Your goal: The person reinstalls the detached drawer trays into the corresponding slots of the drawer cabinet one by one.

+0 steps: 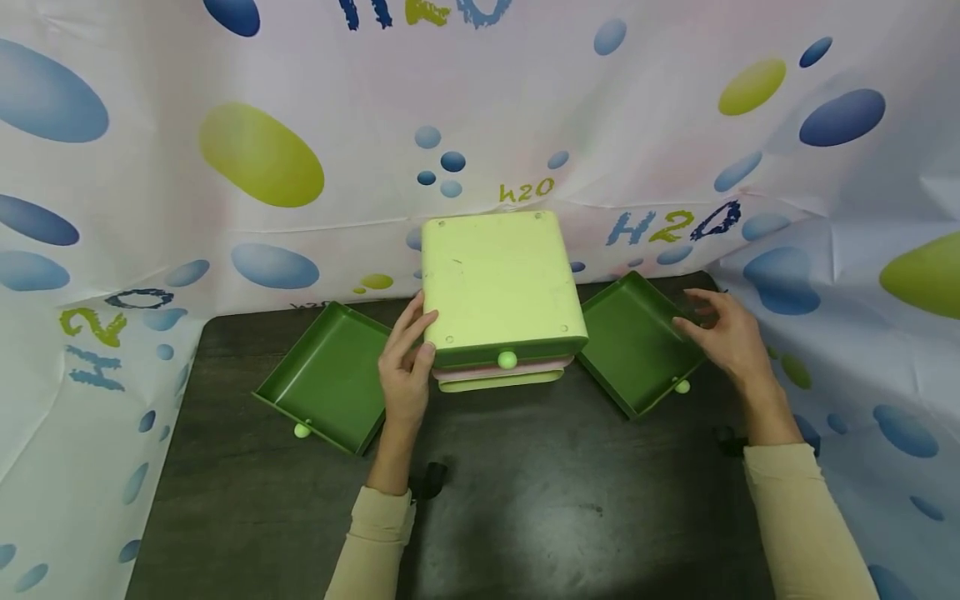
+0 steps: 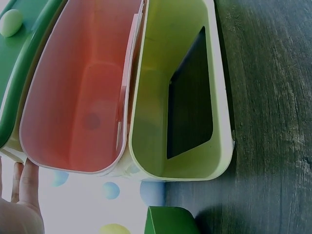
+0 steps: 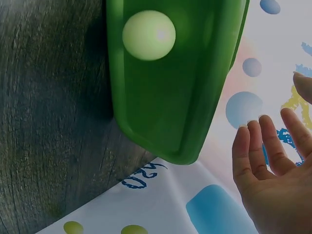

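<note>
In the head view a stacked drawer unit (image 1: 498, 279) stands mid-table, its pale yellow-green top tier fitted with a green drawer and round knob (image 1: 507, 360). Beneath, the left wrist view shows a pink tier (image 2: 92, 97) and a yellow-green tier (image 2: 151, 112), both without drawers. My left hand (image 1: 405, 367) touches the left side of the top tier, fingers extended along it. On the right lies a loose green drawer (image 1: 637, 342). My right hand (image 1: 723, 333) hovers by its right edge, fingers apart and holding nothing; the right wrist view shows the hand (image 3: 275, 170) beside this drawer (image 3: 161, 97).
A second loose green drawer (image 1: 337, 375) lies left of the unit, its knob (image 1: 302, 431) toward the front. The dark wood-grain table (image 1: 570, 492) meets a white patterned sheet (image 1: 360, 108) behind and at both sides.
</note>
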A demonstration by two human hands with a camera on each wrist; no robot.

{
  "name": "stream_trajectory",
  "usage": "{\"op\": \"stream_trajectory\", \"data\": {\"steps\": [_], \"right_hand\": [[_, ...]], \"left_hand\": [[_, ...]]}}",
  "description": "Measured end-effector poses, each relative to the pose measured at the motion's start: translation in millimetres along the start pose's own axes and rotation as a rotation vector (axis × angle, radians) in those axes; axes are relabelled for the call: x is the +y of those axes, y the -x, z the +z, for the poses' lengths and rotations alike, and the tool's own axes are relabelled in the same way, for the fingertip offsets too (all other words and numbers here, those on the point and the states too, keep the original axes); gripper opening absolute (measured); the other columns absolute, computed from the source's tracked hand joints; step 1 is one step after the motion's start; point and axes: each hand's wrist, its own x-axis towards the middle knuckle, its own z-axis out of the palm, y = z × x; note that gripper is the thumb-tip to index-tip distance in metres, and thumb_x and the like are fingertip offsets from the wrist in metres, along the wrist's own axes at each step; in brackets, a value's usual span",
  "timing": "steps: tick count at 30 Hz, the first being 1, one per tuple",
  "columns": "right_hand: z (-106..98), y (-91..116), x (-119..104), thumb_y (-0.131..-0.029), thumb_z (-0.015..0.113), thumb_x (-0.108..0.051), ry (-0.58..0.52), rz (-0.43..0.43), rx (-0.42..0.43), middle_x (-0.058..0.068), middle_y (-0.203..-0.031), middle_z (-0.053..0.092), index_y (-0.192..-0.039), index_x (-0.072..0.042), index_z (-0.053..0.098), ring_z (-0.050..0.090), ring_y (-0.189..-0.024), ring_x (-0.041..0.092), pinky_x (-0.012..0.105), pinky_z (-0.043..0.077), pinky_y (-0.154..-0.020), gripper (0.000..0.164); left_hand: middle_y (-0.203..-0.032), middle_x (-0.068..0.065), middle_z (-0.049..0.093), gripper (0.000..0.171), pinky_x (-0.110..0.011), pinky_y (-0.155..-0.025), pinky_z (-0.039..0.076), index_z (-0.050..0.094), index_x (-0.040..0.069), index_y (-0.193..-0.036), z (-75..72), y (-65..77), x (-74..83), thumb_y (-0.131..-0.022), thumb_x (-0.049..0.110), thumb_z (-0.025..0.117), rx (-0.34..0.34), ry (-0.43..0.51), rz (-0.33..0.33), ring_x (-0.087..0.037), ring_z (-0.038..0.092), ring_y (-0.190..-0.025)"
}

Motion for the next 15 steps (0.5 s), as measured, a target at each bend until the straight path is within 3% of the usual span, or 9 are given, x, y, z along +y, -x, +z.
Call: {"op": "stream_trajectory", "data": {"steps": [10,15], "right_hand": [[-5.2,-8.2,10.6,-0.096,0.068,-0.027,0.031,0.029,-0.041,0.03,-0.131,0.051,-0.14,0.0,0.052,0.056,-0.107,0.05,0.064,0.048,-0.079,0.054],[-2.9,-11.2,16.6,-0.096,0.069,-0.026,0.039,0.02,-0.046,0.029,-0.125,0.053,-0.139,-0.001,0.054,0.057,-0.107,0.05,0.063,0.047,-0.08,0.053]], "left_hand": [[-0.149,-0.024,0.043,0.05,-0.023,-0.053,0.04,0.062,-0.011,-0.127,1.4,-0.7,-0.9,-0.101,0.031,0.061,-0.001,-0.005,-0.001,-0.039,0.042,-0.137],[-0.149,-0.026,0.043,0.055,-0.021,-0.056,0.041,0.061,-0.013,-0.126,1.5,-0.1,-0.3,-0.1,0.035,0.061,0.004,0.009,-0.004,-0.039,0.041,-0.137]]}}
